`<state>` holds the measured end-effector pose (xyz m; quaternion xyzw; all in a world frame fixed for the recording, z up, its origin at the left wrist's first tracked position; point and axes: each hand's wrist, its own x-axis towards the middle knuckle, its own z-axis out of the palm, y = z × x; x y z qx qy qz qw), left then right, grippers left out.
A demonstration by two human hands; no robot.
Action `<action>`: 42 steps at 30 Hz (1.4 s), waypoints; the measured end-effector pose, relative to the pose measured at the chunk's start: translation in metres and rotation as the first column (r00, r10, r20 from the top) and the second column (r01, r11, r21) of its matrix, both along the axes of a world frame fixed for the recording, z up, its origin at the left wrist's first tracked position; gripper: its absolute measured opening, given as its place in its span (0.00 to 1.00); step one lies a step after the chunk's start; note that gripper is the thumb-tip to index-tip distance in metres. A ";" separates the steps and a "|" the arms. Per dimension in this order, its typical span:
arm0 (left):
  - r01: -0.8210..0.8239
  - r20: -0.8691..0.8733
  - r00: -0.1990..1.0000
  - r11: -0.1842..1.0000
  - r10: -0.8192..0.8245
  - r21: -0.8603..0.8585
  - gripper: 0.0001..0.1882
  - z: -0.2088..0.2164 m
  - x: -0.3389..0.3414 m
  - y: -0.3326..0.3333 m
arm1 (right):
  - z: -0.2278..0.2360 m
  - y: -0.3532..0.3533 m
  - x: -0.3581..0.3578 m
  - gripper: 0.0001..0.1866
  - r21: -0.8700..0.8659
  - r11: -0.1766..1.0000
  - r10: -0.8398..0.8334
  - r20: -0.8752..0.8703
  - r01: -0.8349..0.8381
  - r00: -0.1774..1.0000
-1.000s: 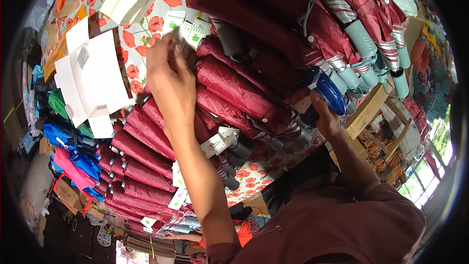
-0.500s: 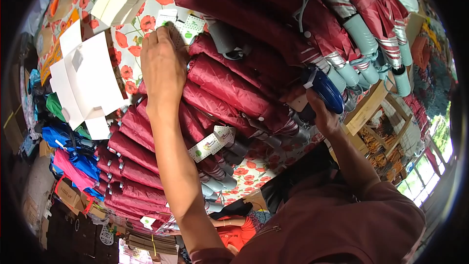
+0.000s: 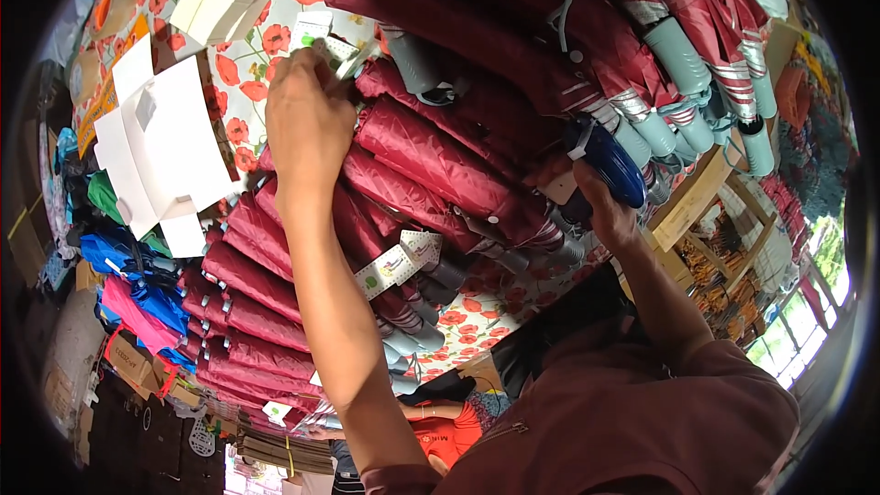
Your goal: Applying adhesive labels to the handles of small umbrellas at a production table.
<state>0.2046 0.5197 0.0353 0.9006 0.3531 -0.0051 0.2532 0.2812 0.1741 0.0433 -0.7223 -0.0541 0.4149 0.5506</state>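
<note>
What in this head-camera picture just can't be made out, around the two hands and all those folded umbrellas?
- The left hand shows only its back, so its fingertips and how they grip the paper tag stay hidden.
- The right hand is half covered by the blue tool; the grip is unclear.
- The top dark red umbrellas are cut off by the picture's upper rim.
- The stall at far right is too bent and small to read.

We count two hands, the left hand (image 3: 307,119) and the right hand (image 3: 600,206), one blue umbrella (image 3: 610,165), well over a dozen folded red umbrellas (image 3: 431,160) too tightly stacked to number exactly, one cream box (image 3: 220,5), and several white paper sheets (image 3: 160,142).
</note>
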 end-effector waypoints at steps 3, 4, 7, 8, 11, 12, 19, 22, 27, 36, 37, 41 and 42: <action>-0.074 -0.023 0.997 0.983 0.071 -0.167 0.06 0.020 -0.002 0.004 | 0.009 0.016 0.000 0.13 0.091 0.995 -0.037 -0.051 0.042 0.998; -0.112 -0.037 0.994 0.962 0.106 -0.248 0.06 0.028 -0.004 0.005 | 0.014 0.022 0.000 0.13 0.137 0.988 -0.054 -0.076 0.064 0.996; -0.181 0.081 0.964 0.852 0.252 -0.492 0.07 0.039 -0.015 0.001 | 0.020 0.028 0.003 0.13 0.176 0.981 -0.065 -0.105 0.082 0.992; -0.172 0.191 0.907 0.743 0.376 -0.646 0.08 0.041 -0.019 -0.002 | 0.022 0.029 0.003 0.13 0.168 0.982 -0.064 -0.109 0.082 0.992; -0.048 0.311 0.700 0.478 0.642 -0.877 0.12 0.048 -0.038 -0.018 | 0.028 0.029 0.004 0.12 0.150 0.986 -0.051 -0.118 0.068 0.992; 0.021 0.286 0.649 0.360 0.704 -0.933 0.14 0.048 -0.049 -0.030 | 0.030 0.029 0.003 0.12 0.150 0.988 -0.011 -0.095 0.025 0.995; 0.401 -0.082 0.502 -0.316 0.861 -0.860 0.26 0.043 -0.094 -0.139 | 0.068 0.037 0.012 0.17 0.141 0.840 0.471 0.293 -0.525 0.832; 0.365 -0.222 0.498 -0.434 0.839 -0.823 0.21 0.041 -0.118 -0.179 | 0.069 0.045 -0.007 0.22 0.108 0.714 0.587 0.448 -0.692 0.675; 0.261 -0.434 0.381 -0.546 0.816 -0.796 0.18 0.060 -0.152 -0.229 | 0.068 0.050 -0.042 0.32 0.063 0.530 0.646 0.615 -0.846 0.451; 0.239 -0.465 0.401 -0.580 0.789 -0.779 0.16 0.054 -0.213 -0.262 | 0.080 0.061 -0.093 0.40 -0.209 0.234 0.950 0.259 -0.950 0.177; 0.207 -0.450 0.390 -0.553 0.803 -0.807 0.16 0.057 -0.216 -0.264 | 0.077 0.058 -0.098 0.40 -0.213 0.218 0.938 0.315 -0.952 0.145; 0.107 -0.409 0.372 -0.476 0.833 -0.873 0.16 0.061 -0.228 -0.274 | 0.069 0.048 -0.117 0.41 -0.230 0.184 0.879 0.473 -0.956 0.055; 0.143 -0.400 0.358 -0.473 0.844 -0.869 0.16 0.061 -0.233 -0.277 | 0.071 0.048 -0.122 0.42 -0.227 0.164 0.876 0.481 -0.960 0.036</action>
